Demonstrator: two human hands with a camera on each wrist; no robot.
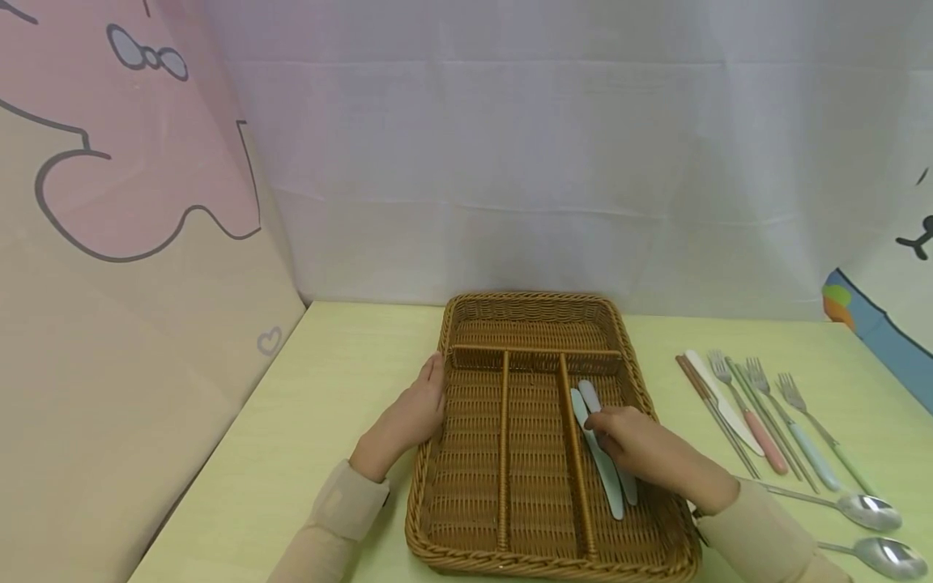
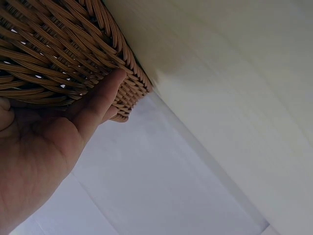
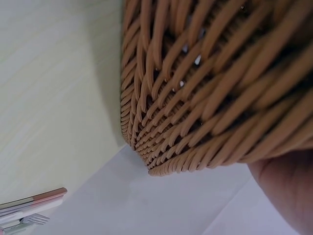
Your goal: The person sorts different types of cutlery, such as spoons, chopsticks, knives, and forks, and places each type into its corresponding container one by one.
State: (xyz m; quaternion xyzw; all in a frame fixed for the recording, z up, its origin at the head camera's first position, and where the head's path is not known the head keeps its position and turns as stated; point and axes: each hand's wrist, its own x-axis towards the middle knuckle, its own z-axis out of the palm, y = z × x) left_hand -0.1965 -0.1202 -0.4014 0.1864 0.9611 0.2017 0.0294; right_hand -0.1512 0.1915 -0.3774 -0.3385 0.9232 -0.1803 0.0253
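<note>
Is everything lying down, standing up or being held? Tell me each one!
Basket: upright on the table.
Mint knife: lying in the basket.
Gray knife: beside it, partly hidden.
White knife: lying on the table.
Forks: lying.
Chopsticks: lying.
Spoons: lying.
Left hand: touching the basket's side.
Right hand: over the gray knife, grip unclear.

Left hand point(image 1: 417, 410) extends forward, fingers straight — right hand point(image 1: 645, 447) is palm down, its fingers bent.

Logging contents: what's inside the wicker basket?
Mint knife and greyish knife, in the rightmost long compartment. The right grip covers the greyish knife's middle; anything beneath is hidden.
</note>
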